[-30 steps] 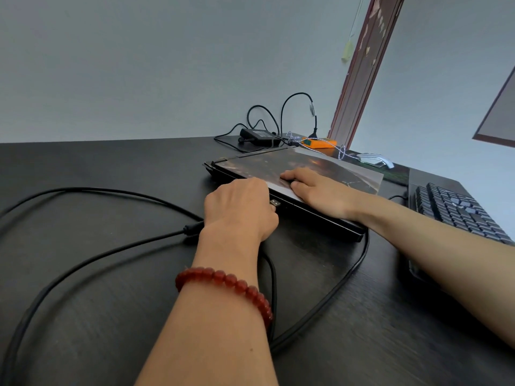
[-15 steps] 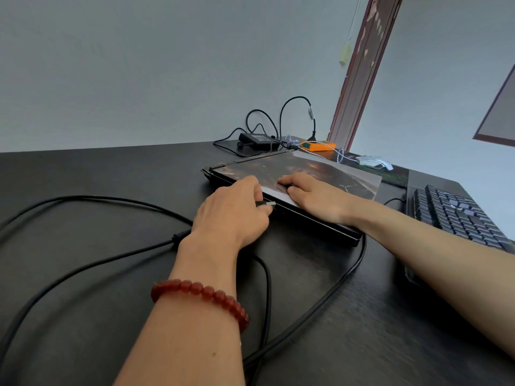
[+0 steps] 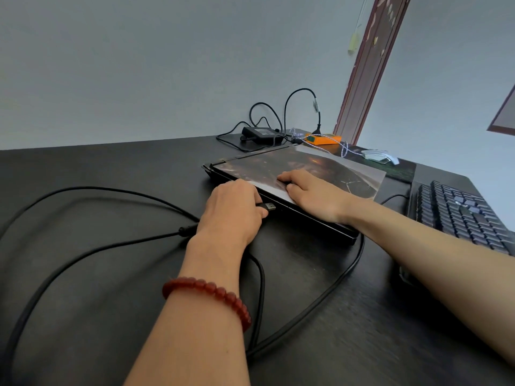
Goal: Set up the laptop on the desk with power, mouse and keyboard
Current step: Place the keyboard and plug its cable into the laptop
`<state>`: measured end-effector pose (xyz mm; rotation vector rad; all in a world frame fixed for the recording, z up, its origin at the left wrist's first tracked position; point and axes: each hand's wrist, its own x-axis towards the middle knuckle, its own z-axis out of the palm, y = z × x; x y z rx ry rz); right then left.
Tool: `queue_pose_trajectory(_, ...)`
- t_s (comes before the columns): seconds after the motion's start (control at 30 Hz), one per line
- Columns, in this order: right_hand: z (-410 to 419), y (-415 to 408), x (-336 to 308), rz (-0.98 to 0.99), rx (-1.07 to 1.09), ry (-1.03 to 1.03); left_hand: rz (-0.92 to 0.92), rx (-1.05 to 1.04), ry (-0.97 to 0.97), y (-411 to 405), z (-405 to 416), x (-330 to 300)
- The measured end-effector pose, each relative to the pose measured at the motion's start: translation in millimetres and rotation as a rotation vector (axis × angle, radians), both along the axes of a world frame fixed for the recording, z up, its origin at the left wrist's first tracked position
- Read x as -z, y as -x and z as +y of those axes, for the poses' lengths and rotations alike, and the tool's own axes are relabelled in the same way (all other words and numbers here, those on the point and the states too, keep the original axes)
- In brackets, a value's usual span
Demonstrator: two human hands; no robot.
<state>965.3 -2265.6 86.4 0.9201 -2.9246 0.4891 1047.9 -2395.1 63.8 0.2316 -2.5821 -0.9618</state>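
Observation:
A closed black laptop (image 3: 328,168) with a dark picture on its lid lies on the black desk (image 3: 83,274). My left hand (image 3: 231,210) grips a USB plug (image 3: 269,206), whose metal tip sits right at the laptop's near side edge. My right hand (image 3: 312,190) rests flat on the lid, fingers pressing down. A black keyboard (image 3: 457,215) lies at the right. A white mouse (image 3: 379,156) sits on a dark pad behind the laptop. The black power brick (image 3: 259,132) lies at the desk's back edge.
Black cables (image 3: 92,246) loop over the left and front of the desk and run under my left arm. An orange box (image 3: 324,139) with a gooseneck stalk stands at the back. A wall and a door frame (image 3: 367,68) rise behind.
My left hand has drawn back slightly from the laptop's edge, so the plug's metal tip now shows more. My right hand stays on the lid. The view has shifted a little.

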Motion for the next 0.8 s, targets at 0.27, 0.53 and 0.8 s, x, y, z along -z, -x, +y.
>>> queue_pose_trajectory(0.27, 0.9, -2.4, -0.3, 0.006, 0.006, -0.010, -0.067, -0.074, 0.017, -7.1, 9.2, -3.3)
queue_pose_trajectory(0.53, 0.1, -4.9, -3.3, 0.002, 0.008, -0.028, -0.034, -0.268, 0.035, -13.0, 32.6, -3.3)
queue_pose_trajectory(0.8, 0.0, 2.5, 1.4, 0.028, -0.014, -0.036, -0.032, -0.292, 0.096, -9.4, 34.3, 0.4)
